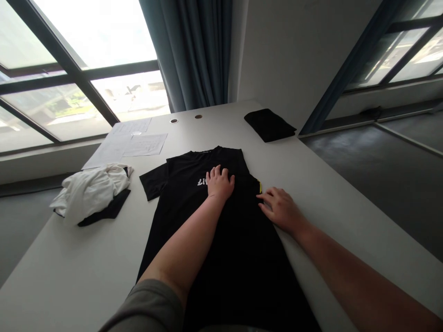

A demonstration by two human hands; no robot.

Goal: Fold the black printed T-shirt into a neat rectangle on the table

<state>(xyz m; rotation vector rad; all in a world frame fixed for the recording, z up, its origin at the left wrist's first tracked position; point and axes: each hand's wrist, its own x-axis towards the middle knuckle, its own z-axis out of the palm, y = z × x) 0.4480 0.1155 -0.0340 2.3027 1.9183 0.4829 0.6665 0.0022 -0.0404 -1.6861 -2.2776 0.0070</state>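
Observation:
A black T-shirt [194,221] lies spread on the white table, its neckline at the far end and its lower part reaching toward me. White lettering on the chest is partly covered by my left hand [220,183], which rests flat on the fabric with fingers apart. The sleeve on the left sticks outward, while the one on the right appears folded inward, with a small yellow strip [260,186] at the edge. Just below that strip is my right hand [279,207], thumb and fingers apart, fingertips at the shirt's right edge and no cloth visibly gripped.
A folded black garment [269,124] lies at the table's far right. On the left sits a crumpled white and black cloth pile [95,191], with printed paper sheets [145,144] behind it. Two round holes are set in the table [187,133] near its far edge, by a blue curtain [194,55].

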